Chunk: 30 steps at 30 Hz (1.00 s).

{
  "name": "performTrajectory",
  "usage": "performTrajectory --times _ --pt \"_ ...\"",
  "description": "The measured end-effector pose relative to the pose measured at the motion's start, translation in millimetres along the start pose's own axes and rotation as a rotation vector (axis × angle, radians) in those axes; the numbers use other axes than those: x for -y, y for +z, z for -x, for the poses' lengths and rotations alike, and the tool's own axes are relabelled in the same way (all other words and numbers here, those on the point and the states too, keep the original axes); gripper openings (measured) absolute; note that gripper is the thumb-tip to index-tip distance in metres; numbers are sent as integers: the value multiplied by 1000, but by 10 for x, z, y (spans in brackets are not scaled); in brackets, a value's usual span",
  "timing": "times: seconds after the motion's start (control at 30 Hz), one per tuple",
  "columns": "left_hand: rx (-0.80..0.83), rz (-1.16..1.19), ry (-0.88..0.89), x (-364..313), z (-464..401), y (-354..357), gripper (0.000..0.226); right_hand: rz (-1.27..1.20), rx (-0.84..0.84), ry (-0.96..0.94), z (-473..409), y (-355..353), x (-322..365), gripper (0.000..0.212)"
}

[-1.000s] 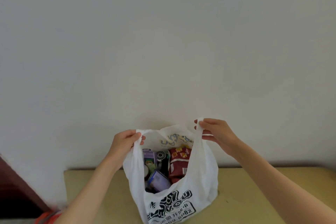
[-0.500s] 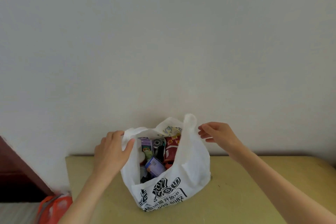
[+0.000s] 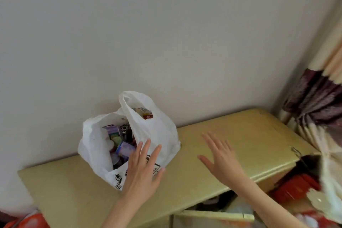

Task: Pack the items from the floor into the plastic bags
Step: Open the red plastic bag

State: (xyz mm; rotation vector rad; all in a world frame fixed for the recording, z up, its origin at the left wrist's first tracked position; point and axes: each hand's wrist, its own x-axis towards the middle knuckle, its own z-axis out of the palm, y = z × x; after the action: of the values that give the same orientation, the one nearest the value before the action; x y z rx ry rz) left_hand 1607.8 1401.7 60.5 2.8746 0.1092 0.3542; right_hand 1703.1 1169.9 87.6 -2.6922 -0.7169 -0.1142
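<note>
Your bag (image 3: 157, 131) stands full on the bench (image 3: 240, 135) against the wall, at about eleven o'clock from your hands. Your left hand (image 3: 142, 170) is nearer, fingers spread flat before its printed side; your right hand (image 3: 220, 159) hovers open, well apart at two o'clock.

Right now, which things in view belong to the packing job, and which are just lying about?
Job:
white bag, full of packed items
left hand, open, in front of the bag
right hand, open, over the cabinet top

Lying about:
cabinet
curtain
red thing inside the cabinet
</note>
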Motion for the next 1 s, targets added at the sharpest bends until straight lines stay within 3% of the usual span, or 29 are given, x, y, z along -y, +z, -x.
performTrajectory --times 0.27,0.5,0.63,0.83,1.0 --pt "324 114 224 -709 535 372 81 -29 19 529 1868 198 -206 67" --pt "565 117 512 -1512 1217 594 86 -36 -114 902 3338 38 -173 63" --pt "629 143 663 -2064 1595 691 72 -45 -208 1070 4125 61 -177 66" --pt "704 143 815 -2934 2257 948 85 -101 -292 1281 5397 -36 -385 64" --pt "714 178 837 -4141 2816 1212 64 -13 -340 1402 6588 -528 -905 65"
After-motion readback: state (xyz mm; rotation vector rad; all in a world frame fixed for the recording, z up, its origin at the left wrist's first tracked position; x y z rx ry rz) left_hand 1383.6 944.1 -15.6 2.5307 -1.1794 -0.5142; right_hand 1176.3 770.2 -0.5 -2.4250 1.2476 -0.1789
